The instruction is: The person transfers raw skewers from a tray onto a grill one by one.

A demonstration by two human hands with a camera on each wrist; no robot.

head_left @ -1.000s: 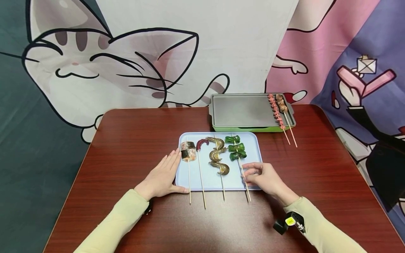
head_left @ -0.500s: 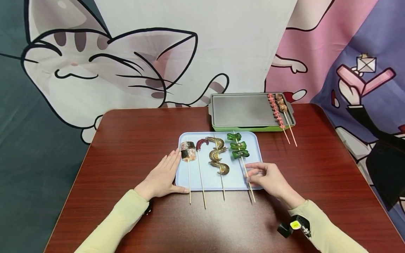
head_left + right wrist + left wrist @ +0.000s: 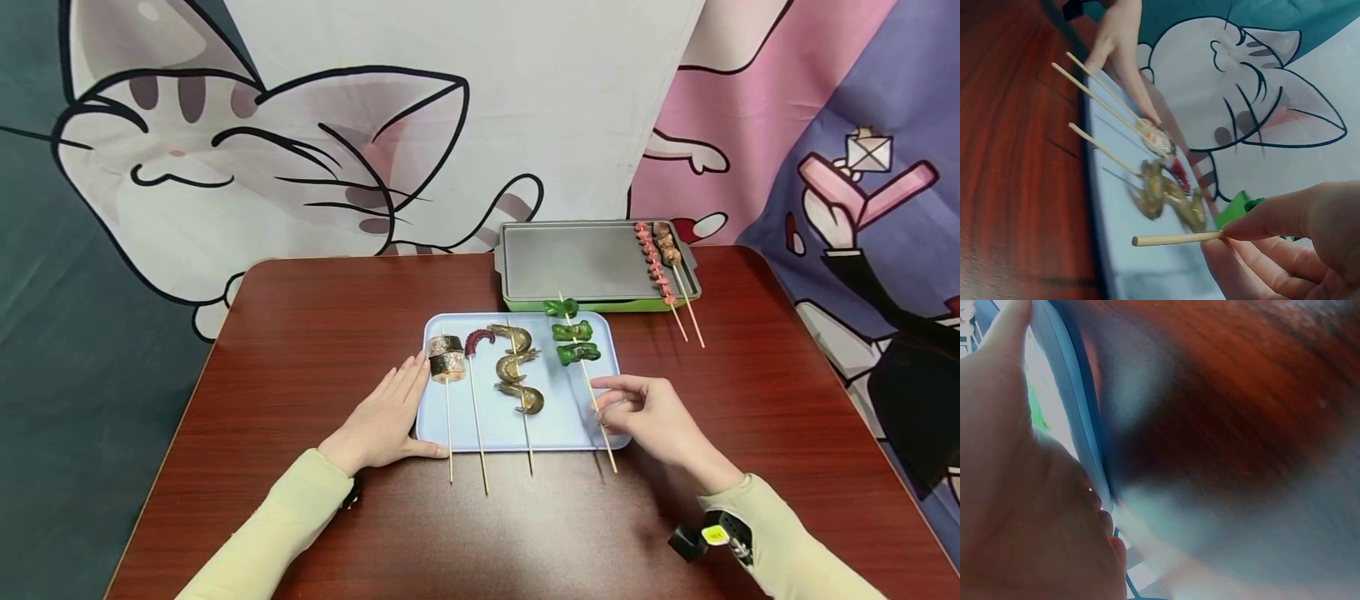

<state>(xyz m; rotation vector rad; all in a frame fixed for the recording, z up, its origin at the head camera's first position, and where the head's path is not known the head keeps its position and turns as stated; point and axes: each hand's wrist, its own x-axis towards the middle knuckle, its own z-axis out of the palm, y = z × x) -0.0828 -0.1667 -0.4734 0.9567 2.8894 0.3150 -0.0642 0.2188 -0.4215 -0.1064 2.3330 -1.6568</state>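
Observation:
My right hand (image 3: pixel 651 418) pinches the stick of a green pepper skewer (image 3: pixel 573 332) between thumb and fingers; in the right wrist view the stick's blunt end juts out from the pinch. The skewer is over the right side of a light blue tray (image 3: pixel 555 425), its top pepper overlapping the tray's far rim. Fingers straight, my left hand (image 3: pixel 386 417) rests against the tray's left edge. On the tray lie a shrimp skewer (image 3: pixel 517 367), a dark red tentacle skewer (image 3: pixel 478 342) and a skewer of pale, dark-skinned chunks (image 3: pixel 447 358). The left wrist view shows mostly palm and tray edge.
Behind the tray stands a grey-topped green grill pan (image 3: pixel 570 262). A pink sausage-like skewer (image 3: pixel 655 262) and a brown meat skewer (image 3: pixel 667 244) lie at its right side, sticks overhanging the front. A printed cat curtain (image 3: pixel 337 167) hangs behind the brown table (image 3: pixel 337 300).
The pepper skewer has risen off the tray and shifted right and toward the grill pan, carried by my right hand. My left hand has stayed in place.

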